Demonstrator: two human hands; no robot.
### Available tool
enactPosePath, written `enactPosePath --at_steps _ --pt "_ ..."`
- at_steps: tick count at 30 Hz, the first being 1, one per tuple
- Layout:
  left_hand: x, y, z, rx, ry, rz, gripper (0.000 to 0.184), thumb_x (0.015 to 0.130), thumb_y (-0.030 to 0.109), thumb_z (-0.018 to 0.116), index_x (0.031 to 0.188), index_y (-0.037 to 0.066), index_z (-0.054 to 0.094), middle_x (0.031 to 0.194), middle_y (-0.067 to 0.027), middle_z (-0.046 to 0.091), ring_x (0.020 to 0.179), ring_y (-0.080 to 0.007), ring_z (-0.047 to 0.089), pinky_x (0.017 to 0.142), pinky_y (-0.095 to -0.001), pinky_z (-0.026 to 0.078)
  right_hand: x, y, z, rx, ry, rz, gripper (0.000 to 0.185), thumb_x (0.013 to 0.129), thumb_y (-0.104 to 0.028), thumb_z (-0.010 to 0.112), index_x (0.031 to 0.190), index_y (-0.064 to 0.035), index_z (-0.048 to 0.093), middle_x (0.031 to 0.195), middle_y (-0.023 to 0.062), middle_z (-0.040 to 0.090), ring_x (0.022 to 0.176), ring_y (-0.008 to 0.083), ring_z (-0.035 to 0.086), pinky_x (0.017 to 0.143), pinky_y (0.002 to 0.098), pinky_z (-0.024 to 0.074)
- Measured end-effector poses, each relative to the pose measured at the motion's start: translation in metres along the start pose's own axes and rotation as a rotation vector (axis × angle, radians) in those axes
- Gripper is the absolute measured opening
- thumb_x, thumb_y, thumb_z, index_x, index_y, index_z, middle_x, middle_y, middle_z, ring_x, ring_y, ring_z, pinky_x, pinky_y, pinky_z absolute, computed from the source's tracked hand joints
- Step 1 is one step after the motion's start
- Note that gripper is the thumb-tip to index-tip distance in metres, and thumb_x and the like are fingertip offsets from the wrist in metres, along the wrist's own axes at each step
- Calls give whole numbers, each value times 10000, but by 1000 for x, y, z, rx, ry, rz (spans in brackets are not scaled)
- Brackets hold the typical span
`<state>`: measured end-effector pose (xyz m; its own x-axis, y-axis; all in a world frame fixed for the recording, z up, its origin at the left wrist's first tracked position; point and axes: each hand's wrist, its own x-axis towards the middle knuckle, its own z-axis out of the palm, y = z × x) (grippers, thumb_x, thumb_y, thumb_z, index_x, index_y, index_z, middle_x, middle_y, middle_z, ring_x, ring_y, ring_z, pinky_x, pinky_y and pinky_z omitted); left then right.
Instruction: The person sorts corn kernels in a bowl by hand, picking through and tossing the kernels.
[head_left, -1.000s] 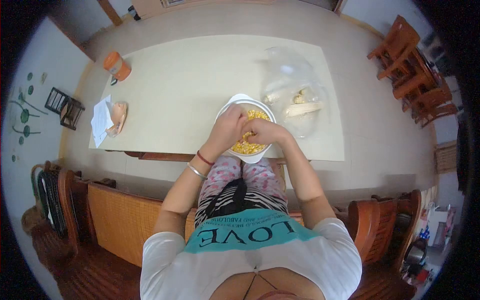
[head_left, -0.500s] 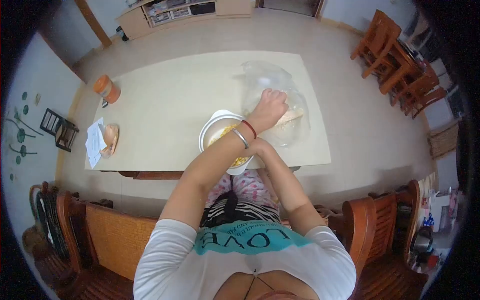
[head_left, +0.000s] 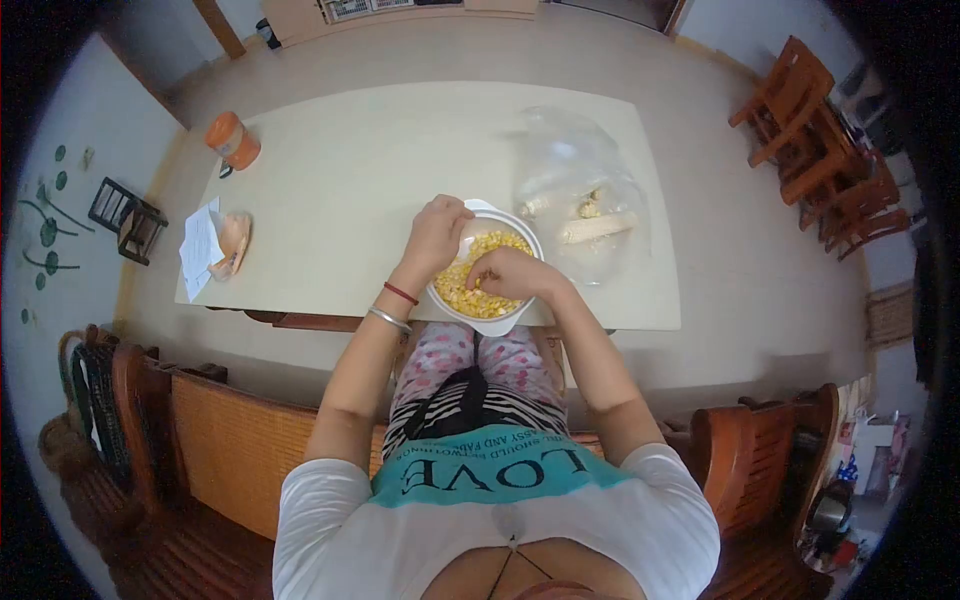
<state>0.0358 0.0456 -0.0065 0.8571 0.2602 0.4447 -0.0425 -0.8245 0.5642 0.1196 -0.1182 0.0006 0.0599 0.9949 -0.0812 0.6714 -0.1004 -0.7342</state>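
Note:
A white bowl with two side handles stands at the table's near edge, holding yellow corn kernels. My left hand grips its left rim, thumb and fingers closed there; a red band and a silver bangle circle that wrist. Inside the bowl is my right hand, its fingers curled together down among the kernels. Its fingertips are partly hidden. Right of the bowl lies a clear plastic bag with stripped corn cobs on it or in it; which one I cannot tell.
On the pale table an orange canister stands at the far left. White papers and an orange-brown packet lie nearer on that side. Wooden chairs stand off to the right; a wooden bench is behind me.
My left hand has moved from over the plastic bag back to the bowl's left rim. My right hand has gone from the bowl's right side into the kernels. The view has shifted slightly.

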Motion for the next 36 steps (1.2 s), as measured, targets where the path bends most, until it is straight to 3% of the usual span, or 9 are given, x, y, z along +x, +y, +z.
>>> enactPosePath --at_steps 5,9,12,18,21,27,30,33,36 --pt "-13 13 -2 -5 -6 -21 231 738 -22 552 955 9 622 1121 -159 542 981 -334 565 822 -380 470 27 9 -4 -123 107 65 189 738 -63 554 884 -36 670 879 178 651 850 316 615 766 395 474" --pt "-14 10 -3 -125 70 -75 301 687 -92 512 949 10 618 1081 -152 565 964 -328 575 825 -358 471 60 28 16 -271 170 24 171 747 -83 548 866 -9 647 916 202 643 868 354 603 769 415 474" --pt "-12 4 -1 -218 116 -112 346 666 -139 458 937 10 613 1043 -149 583 961 -323 578 837 -348 469 76 31 22 -129 -75 -107 200 754 -93 549 912 -8 636 948 204 640 889 355 602 785 418 473" --pt "-12 -5 7 -241 161 -94 371 650 -166 410 905 10 613 1016 -148 597 975 -323 574 866 -352 461 87 31 30 -40 -354 -24 290 820 -207 547 1033 -29 630 1051 189 634 985 299 594 874 407 443" --pt "-13 -6 8 -247 163 -99 364 648 -167 411 889 8 618 1023 -148 597 982 -321 573 868 -355 459 96 32 28 -96 -452 -68 361 825 -285 553 1076 -35 624 1104 187 619 1035 279 574 918 394 414" --pt "-12 0 4 -225 125 -117 341 647 -161 422 866 1 628 1043 -144 592 986 -318 573 858 -350 463 69 -12 -7 -61 -429 80 429 792 -377 590 1047 -36 638 1094 163 625 1015 265 572 908 362 412" --pt "-11 3 4 -199 111 -150 340 650 -159 422 867 0 629 1051 -146 589 986 -318 573 854 -350 464 63 -15 -23 -46 -542 69 374 816 -362 563 999 -50 660 1042 131 643 964 235 579 888 346 416" --pt "-13 0 5 -205 118 -140 343 658 -157 414 875 0 629 1057 -147 588 989 -318 572 852 -354 465 56 13 -24 100 -500 -79 246 876 -182 479 922 -37 672 948 72 661 929 163 580 890 296 410" --pt "-14 -2 6 -199 134 -111 334 679 -150 409 882 1 627 1064 -145 587 992 -320 570 849 -361 467 39 11 -34 175 -474 -3 231 879 -139 465 909 -19 660 912 68 658 903 154 584 863 286 424"
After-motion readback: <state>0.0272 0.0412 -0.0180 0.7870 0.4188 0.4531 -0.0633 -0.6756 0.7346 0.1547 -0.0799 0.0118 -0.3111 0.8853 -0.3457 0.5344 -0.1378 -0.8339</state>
